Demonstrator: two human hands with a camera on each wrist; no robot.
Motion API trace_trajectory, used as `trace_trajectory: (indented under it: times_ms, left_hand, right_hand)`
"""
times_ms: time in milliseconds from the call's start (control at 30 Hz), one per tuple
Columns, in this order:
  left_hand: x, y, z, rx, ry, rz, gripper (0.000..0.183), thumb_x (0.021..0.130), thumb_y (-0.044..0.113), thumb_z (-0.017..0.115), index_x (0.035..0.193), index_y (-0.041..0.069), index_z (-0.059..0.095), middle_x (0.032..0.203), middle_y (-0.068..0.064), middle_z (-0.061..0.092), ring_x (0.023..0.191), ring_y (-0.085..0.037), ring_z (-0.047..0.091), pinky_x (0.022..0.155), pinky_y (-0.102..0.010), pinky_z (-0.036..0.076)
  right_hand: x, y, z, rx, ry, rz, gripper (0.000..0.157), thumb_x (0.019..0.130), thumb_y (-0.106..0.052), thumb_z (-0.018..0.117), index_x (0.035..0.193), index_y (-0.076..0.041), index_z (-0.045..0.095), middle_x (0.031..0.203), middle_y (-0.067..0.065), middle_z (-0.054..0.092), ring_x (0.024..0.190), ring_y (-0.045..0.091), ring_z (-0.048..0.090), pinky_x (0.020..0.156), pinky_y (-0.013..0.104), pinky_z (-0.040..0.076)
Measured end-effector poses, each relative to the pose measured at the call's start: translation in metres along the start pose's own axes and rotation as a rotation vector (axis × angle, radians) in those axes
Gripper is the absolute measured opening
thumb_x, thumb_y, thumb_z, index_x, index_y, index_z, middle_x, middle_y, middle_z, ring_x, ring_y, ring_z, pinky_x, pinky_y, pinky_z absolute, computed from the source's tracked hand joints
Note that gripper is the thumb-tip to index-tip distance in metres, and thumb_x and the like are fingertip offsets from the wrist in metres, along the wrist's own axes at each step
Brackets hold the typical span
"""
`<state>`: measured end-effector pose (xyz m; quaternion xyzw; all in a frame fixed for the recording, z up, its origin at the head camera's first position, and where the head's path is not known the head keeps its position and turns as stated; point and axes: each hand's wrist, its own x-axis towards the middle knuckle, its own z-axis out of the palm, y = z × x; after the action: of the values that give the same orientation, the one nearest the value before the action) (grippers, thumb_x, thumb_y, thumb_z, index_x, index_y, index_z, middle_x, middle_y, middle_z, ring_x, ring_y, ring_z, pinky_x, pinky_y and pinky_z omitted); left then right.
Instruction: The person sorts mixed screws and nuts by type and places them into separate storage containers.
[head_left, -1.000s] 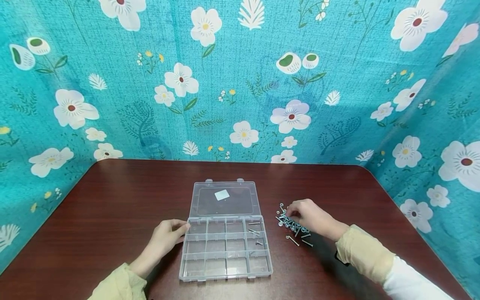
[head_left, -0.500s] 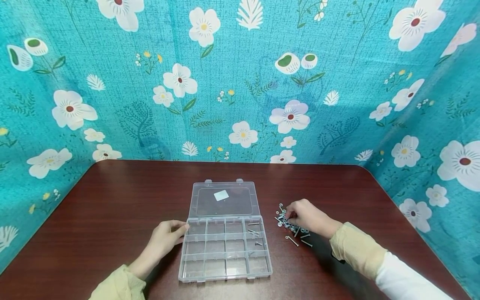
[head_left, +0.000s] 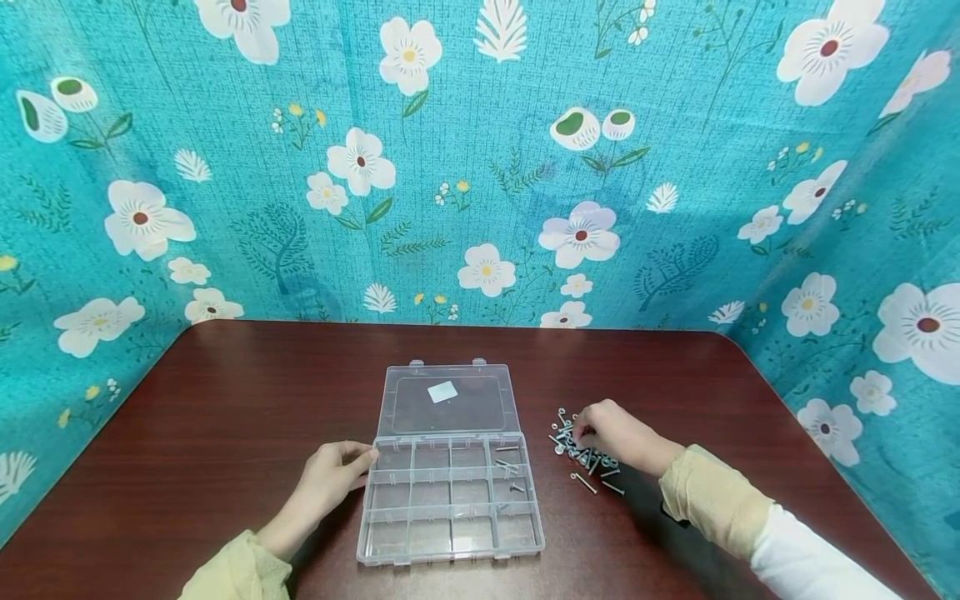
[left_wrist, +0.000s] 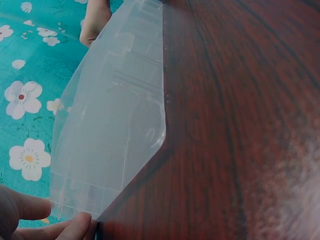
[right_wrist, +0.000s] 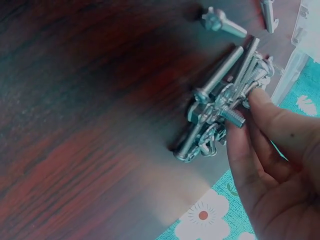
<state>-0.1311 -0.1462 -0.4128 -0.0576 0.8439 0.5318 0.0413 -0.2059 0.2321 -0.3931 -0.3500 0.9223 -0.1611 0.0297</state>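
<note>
A clear plastic compartment box [head_left: 431, 533] lies on the table with its lid [head_left: 465, 417] folded back. My left hand [head_left: 330, 479] grips its upper left corner; in the left wrist view, the thumb [left_wrist: 35, 206] and fingers lie on either side of that corner. Several screws [head_left: 507, 465] lie in the box's right-hand column. To the right of the box, my right hand [head_left: 615, 433] reaches into a pile of silvery screws, nuts and washers [head_left: 592, 457]. Close up, thumb and fingertips touch the pile [right_wrist: 215, 107]; whether they pinch a single screw cannot be made out.
Loose screws [head_left: 583, 482] lie in front of the pile, with small ring-shaped pieces at its left edge. A white sticker [head_left: 442, 391] is on the lid. The dark red-brown table [head_left: 262, 392] ends at a turquoise flowered cloth [head_left: 450, 167] behind.
My right hand shifts slightly left within the pile, its fingertips staying among the screws. The left hand and the box stay in place.
</note>
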Motion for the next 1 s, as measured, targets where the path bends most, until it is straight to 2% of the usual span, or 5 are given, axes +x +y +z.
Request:
trace_trajectory:
  times_ms: [167,400,600,833,1000]
  left_hand:
    - [0.000,-0.001,0.000,0.010,0.002,0.000,0.028,0.089,0.010,0.056,0.103,-0.015,0.059,0.096,-0.021,0.063,0.083,-0.026,0.065,0.068,-0.030,0.058]
    - [0.001,-0.002,0.000,0.008,0.004,0.008,0.029,0.089,0.011,0.057,0.104,-0.014,0.060,0.098,-0.022,0.063,0.084,-0.026,0.065,0.068,-0.029,0.058]
    - [0.001,-0.005,-0.001,0.002,0.004,0.060,0.030,0.088,0.012,0.058,0.101,-0.014,0.060,0.094,-0.022,0.064,0.079,-0.023,0.066,0.065,-0.028,0.058]
    - [0.000,-0.001,-0.001,0.014,0.009,0.027,0.027,0.089,0.011,0.057,0.102,-0.013,0.061,0.095,-0.021,0.064,0.082,-0.026,0.066,0.066,-0.029,0.058]
    - [0.000,-0.001,0.000,0.020,0.009,0.010,0.026,0.089,0.009,0.056,0.102,-0.013,0.061,0.096,-0.021,0.064,0.083,-0.027,0.065,0.067,-0.029,0.058]
  right_hand:
    - [-0.001,0.000,0.000,-0.009,0.031,0.001,0.018,0.076,0.006,0.067,0.069,-0.010,0.063,0.064,-0.007,0.055,0.059,0.002,0.045,0.049,0.017,0.043]
    - [0.002,-0.009,-0.005,0.026,0.128,-0.017,0.016,0.070,0.005,0.067,0.069,-0.009,0.061,0.064,-0.006,0.054,0.058,0.002,0.046,0.049,0.016,0.045]
    - [0.008,-0.031,-0.004,0.088,0.152,-0.043,0.018,0.073,0.006,0.067,0.085,-0.006,0.066,0.080,0.000,0.063,0.070,0.007,0.057,0.060,0.019,0.054]
    - [0.013,-0.062,0.006,0.120,0.145,-0.194,0.019,0.073,0.007,0.065,0.083,-0.007,0.071,0.081,-0.001,0.066,0.071,0.005,0.057,0.056,0.014,0.050]
    - [0.014,-0.073,0.013,0.113,0.116,-0.279,0.017,0.074,0.007,0.064,0.084,-0.005,0.070,0.082,0.000,0.066,0.072,0.003,0.058,0.058,0.009,0.049]
